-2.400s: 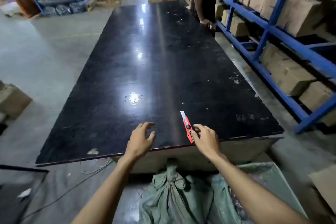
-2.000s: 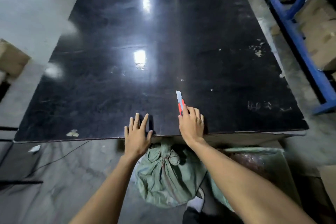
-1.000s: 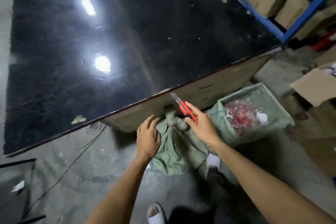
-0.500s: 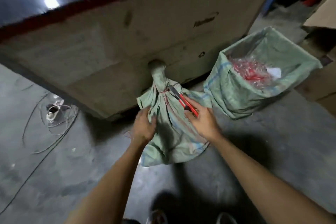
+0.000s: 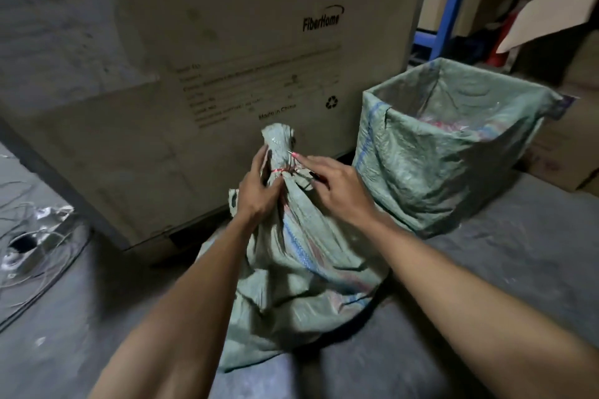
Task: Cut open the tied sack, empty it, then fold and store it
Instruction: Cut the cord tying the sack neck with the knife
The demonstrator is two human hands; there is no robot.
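Right now the left hand [image 5: 259, 191] is gripping the neck of the green sack [image 5: 304, 269] just below its red tie [image 5: 285, 169], w/ the sack sitting on the floor [image 5: 486, 269] beside a big carton [image 5: 210, 42]. Right hand [image 5: 337, 186] is clamping the red cutter [image 5: 296, 156], blade tip touching the tie. An open sack [image 5: 447, 152] is standing nearby.

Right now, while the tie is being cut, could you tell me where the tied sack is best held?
Grip the tied sack at its gathered neck just below the red string, coming from its left, as the left hand does. There the cloth bunches narrow, and the right hand brings the knife from the other side.
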